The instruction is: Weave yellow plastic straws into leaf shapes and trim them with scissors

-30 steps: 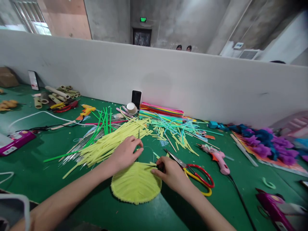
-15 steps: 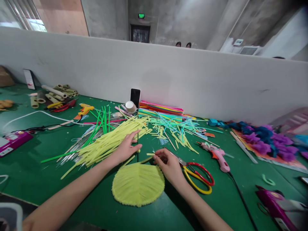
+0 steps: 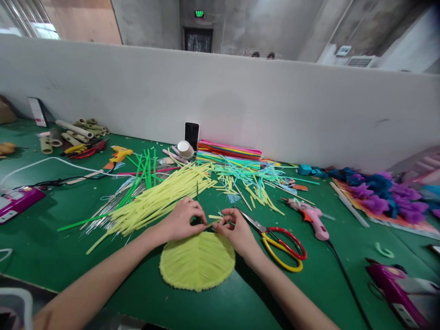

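A leaf shape made of yellow-green pipe cleaners (image 3: 197,266) lies flat on the green table. Just above its upper edge, my left hand (image 3: 185,221) and my right hand (image 3: 237,230) meet, fingers closed in a pinch. Between their fingertips runs a short yellow-green pipe cleaner (image 3: 212,224), one end at each hand. Behind the left hand a thin dark stem (image 3: 197,190) sticks up toward the pile. Close by the right hand lie scissors (image 3: 287,245) with red and yellow handles, blades spread a little.
A heap of yellow pipe cleaners (image 3: 160,195) lies beyond my left hand. On the right are a pink glue gun (image 3: 312,219) with its cord and purple-blue fuzzy pieces (image 3: 378,197). A yellow glue gun (image 3: 120,153), bamboo pieces (image 3: 82,130) and a phone (image 3: 191,135) stand farther back.
My left hand has come down and right from over the pile, closing its fingers at the pipe cleaner by my right hand. The right hand stays nearly in place.
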Demonstrator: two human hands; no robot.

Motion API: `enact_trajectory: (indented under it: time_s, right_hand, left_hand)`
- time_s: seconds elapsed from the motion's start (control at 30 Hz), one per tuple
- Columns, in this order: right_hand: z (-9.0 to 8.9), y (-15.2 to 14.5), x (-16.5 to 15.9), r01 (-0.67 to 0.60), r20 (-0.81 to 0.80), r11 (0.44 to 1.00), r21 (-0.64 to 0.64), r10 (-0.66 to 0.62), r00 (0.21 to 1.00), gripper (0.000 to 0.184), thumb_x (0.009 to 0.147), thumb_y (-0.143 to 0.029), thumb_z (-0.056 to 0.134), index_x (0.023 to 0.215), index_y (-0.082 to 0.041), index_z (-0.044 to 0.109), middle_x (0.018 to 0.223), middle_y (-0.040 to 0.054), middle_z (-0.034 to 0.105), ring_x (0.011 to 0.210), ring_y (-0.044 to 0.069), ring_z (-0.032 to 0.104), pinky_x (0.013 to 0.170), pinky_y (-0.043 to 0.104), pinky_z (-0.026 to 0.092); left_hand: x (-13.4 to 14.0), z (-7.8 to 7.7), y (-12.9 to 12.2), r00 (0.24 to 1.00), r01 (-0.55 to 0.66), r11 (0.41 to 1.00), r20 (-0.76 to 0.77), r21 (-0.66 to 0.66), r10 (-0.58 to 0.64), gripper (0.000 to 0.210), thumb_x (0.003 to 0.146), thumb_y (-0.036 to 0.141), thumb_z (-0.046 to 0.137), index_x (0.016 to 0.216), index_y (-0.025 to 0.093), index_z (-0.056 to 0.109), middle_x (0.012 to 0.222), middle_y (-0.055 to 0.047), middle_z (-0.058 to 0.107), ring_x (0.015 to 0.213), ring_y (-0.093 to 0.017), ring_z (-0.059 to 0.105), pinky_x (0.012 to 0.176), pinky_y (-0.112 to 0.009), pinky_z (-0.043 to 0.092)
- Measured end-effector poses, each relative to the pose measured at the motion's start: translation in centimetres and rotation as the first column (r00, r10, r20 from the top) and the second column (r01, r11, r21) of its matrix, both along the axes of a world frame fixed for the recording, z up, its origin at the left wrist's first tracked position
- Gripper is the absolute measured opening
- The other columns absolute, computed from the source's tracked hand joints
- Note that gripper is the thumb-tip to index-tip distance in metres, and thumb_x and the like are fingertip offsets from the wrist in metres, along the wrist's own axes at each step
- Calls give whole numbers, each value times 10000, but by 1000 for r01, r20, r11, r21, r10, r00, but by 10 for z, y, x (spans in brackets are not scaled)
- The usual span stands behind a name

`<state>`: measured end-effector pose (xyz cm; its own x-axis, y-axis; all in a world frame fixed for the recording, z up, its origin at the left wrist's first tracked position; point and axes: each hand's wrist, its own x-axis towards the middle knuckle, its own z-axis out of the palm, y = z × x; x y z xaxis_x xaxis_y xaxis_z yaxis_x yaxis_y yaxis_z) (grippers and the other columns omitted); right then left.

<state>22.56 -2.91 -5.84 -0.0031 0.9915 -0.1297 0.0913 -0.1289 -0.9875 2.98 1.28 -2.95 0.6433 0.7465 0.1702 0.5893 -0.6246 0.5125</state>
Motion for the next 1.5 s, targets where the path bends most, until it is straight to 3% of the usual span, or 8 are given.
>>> enact_trajectory:
  time_s: [0.2, 0.3, 0.37, 0.47, 0.63, 0.77, 0.87, 1.5]
  right_hand:
    - [-6, 2, 1, -29, 108, 999, 31, 25, 994, 509, 644, -320, 731, 1036, -211, 426, 670, -81, 470, 539, 111, 498, 505, 232, 405]
    - [-6, 0, 3, -94, 120, 996, 7, 92, 988, 504, 664, -324, 718, 1072, -203, 448, 659, -81, 478, 542, 108, 485, 501, 222, 383]
    - [-4, -1, 4, -136, 138, 991, -11, 136, 981, 432, 679, -317, 708, 1029, -199, 483, 633, -85, 471, 532, 101, 464, 492, 213, 358]
    - [-2, -3, 4, -158, 145, 987, -7, 157, 977, 366, 685, -304, 701, 973, -203, 498, 607, -95, 457, 512, 92, 435, 477, 204, 326]
    - [0, -4, 2, -133, 157, 989, 60, 122, 980, 350, 674, -278, 699, 957, -209, 504, 662, -76, 515, 577, 110, 516, 523, 217, 386]
    - [3, -6, 0, -136, 79, 990, 47, 132, 988, 392, 664, -245, 685, 987, -217, 466, 778, -20, 648, 735, 163, 643, 677, 272, 486]
    - [6, -7, -2, -108, 83, 993, 36, 105, 991, 396, 670, -240, 672, 996, -225, 447, 780, -4, 684, 754, 188, 675, 693, 294, 506]
    - [3, -5, 7, -56, 283, 989, 136, 16, 959, 362, 717, -266, 641, 1038, -230, 476, 676, -41, 629, 635, 171, 633, 584, 261, 463]
  left_hand:
    - [-3, 3, 2, 987, -17, 989, 153, -146, 39, 136, 776, 367, 656, 798, 238, 693, 1222, -53, 542, 1185, -262, 450, 1014, -414, 339]
    - [-7, 3, 5, 962, -76, 942, 226, -326, 156, 239, 792, 388, 626, 917, 187, 599, 1046, -83, 607, 940, -204, 588, 812, -332, 465]
    - [-9, 2, 6, 959, -110, 896, 189, -430, 209, 327, 791, 413, 618, 1000, 175, 537, 846, -38, 637, 745, -171, 597, 656, -279, 455]
    - [-9, 4, 4, 977, -61, 860, 147, -507, 156, 525, 777, 436, 632, 1207, 189, 459, 761, 0, 664, 662, -155, 578, 575, -243, 392]
    - [-4, 7, -3, 982, 20, 844, 168, -536, 84, 776, 740, 341, 672, 1408, 218, 298, 784, 1, 675, 666, -150, 563, 586, -242, 363]
    - [2, -4, -6, 956, 46, 810, 262, -585, 135, 821, 687, 267, 709, 1393, 225, 292, 809, 11, 634, 707, -149, 571, 628, -252, 397]
    - [6, -12, -8, 931, 44, 798, 315, -600, 186, 795, 697, 262, 704, 1380, 252, 296, 800, 26, 602, 686, -140, 576, 639, -260, 418]
    - [10, -6, -12, 900, 37, 802, 368, -596, 232, 709, 736, 259, 670, 1350, 255, 316, 808, 26, 585, 577, -90, 509, 581, -224, 386]
